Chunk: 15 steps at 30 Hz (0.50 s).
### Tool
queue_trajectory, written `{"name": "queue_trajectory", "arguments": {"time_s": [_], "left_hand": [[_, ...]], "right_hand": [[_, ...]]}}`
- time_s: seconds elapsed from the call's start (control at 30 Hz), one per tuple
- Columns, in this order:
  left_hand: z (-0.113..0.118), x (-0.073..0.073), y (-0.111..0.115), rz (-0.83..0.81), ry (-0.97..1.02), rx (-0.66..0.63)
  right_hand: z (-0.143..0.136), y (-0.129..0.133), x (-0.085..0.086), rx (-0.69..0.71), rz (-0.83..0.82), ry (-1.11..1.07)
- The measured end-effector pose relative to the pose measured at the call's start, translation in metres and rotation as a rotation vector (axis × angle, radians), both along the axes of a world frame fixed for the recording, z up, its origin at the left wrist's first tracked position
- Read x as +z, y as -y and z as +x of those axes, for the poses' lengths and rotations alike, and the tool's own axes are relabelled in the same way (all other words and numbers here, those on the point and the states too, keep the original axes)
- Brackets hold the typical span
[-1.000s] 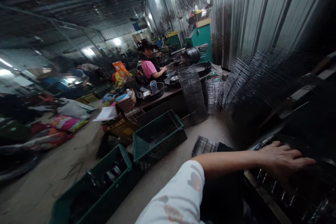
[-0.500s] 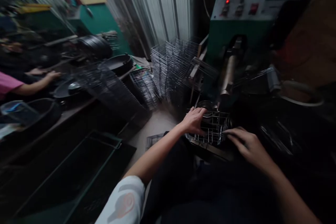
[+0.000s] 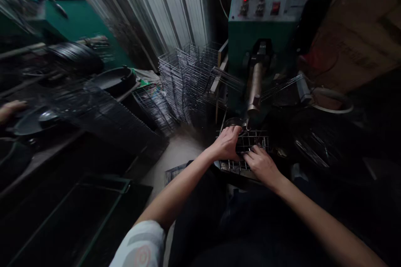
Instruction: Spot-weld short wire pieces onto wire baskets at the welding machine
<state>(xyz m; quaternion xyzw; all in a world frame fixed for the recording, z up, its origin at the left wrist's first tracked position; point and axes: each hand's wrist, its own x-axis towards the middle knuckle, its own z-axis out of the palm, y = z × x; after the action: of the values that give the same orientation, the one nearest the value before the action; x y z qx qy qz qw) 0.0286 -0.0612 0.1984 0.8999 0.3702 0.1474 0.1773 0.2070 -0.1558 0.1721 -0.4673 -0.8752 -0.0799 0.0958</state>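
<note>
A small wire grid (image 3: 258,139) lies in front of the green machine (image 3: 250,33), below its metal arm (image 3: 255,85). On the grid's left part rests my left hand (image 3: 227,142), its fingers bent over the wires near the arm's tip. My right hand (image 3: 261,164) is at the middle of the grid, fingers curled and pressed together at the wires, close to the left thumb. Whatever sits under the fingertips of either hand is too dark and small to make out.
Stacks of wire racks (image 3: 184,79) stand left of the machine. Further left is a bench with black pans (image 3: 112,79), a wire coil (image 3: 75,58) and another person's hand (image 3: 14,108). A round tub (image 3: 332,100) sits at the right.
My right hand has moved left onto the grid, close to my left hand, and its fingers have drawn together. The view has turned right, so the surroundings appear further left.
</note>
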Motion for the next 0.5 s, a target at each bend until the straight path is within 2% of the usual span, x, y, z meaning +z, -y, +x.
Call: {"name": "queue_trajectory", "arguments": {"time_s": [0.2, 0.37, 0.5], "left_hand": [[-0.011, -0.001, -0.006, -0.090, 0.041, -0.133], [-0.010, -0.004, -0.004, -0.114, 0.121, -0.063], [-0.006, -0.005, 0.002, -0.102, 0.172, -0.061]], "right_hand": [[0.011, 0.002, -0.009, 0.051, -0.005, -0.206], [0.015, 0.004, -0.018, 0.024, -0.008, -0.295], [0.020, 0.008, -0.020, 0.014, 0.051, -0.321]]}}
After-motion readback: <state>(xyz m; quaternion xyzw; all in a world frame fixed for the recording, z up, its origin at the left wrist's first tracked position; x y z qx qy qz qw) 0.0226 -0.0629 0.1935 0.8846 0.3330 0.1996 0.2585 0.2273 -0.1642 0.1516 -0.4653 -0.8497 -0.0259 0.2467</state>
